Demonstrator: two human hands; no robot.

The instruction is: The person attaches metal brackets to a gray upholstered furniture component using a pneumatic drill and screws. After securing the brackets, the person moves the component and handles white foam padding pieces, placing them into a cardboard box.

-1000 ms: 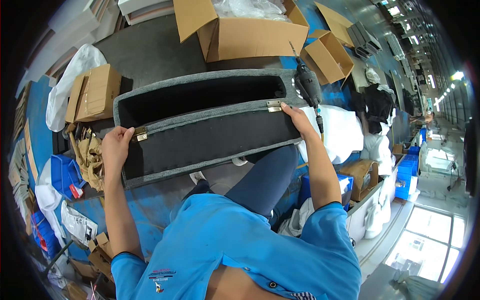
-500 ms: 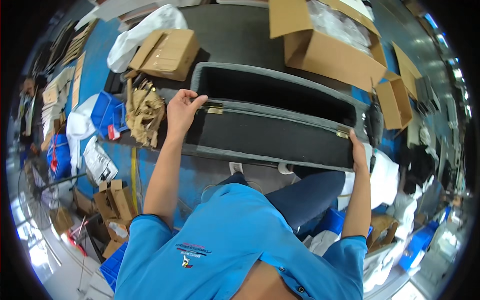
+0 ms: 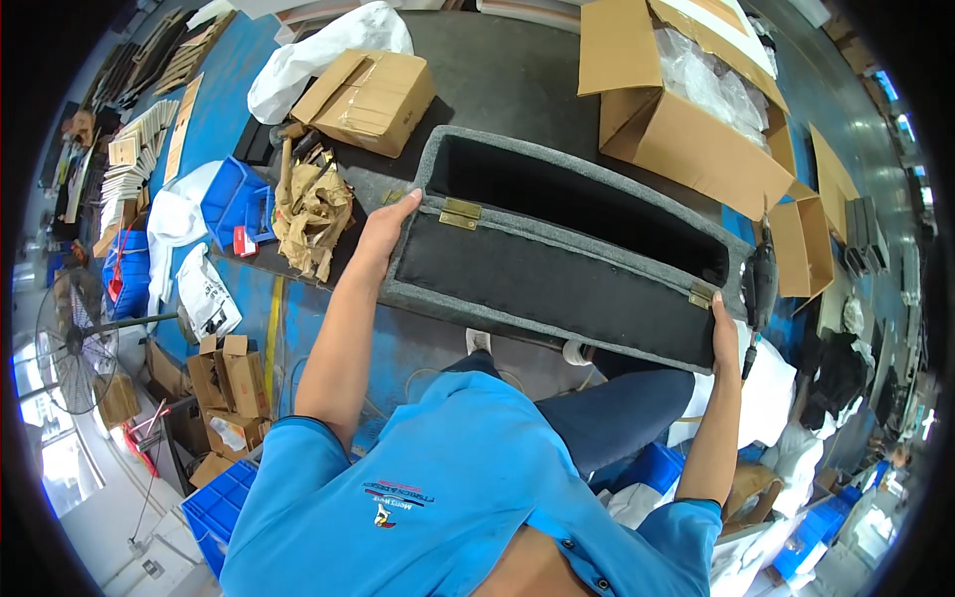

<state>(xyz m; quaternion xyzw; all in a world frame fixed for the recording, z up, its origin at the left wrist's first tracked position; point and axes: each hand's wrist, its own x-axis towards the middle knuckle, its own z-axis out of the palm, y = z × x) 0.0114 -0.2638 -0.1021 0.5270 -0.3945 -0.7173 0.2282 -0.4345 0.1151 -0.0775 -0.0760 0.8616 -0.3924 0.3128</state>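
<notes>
A long box (image 3: 567,164) covered in grey fabric with a black lining lies before me. Its lid (image 3: 557,289) is folded open toward my body, black inner face up. Two brass-coloured hinges join lid and box: a left hinge (image 3: 461,213) and a right hinge (image 3: 701,296). My left hand (image 3: 386,231) grips the box's left end, thumb along the edge near the left hinge. At the other end, my right hand (image 3: 726,333) is closed on the lid's right edge, just beside the right hinge. Both hands' fingers underneath are partly hidden.
Right of the box is a black power drill (image 3: 764,279). A closed carton (image 3: 383,99), crumpled brown paper (image 3: 310,219) and blue bins (image 3: 234,199) are left. A large open carton (image 3: 686,139) with clear plastic stands at the back right. A fan (image 3: 75,338) is far left.
My left hand has gone from a raised pinch near the left hinge to a hold on the box's left end. The right hand keeps its place; the view has shifted somewhat.
</notes>
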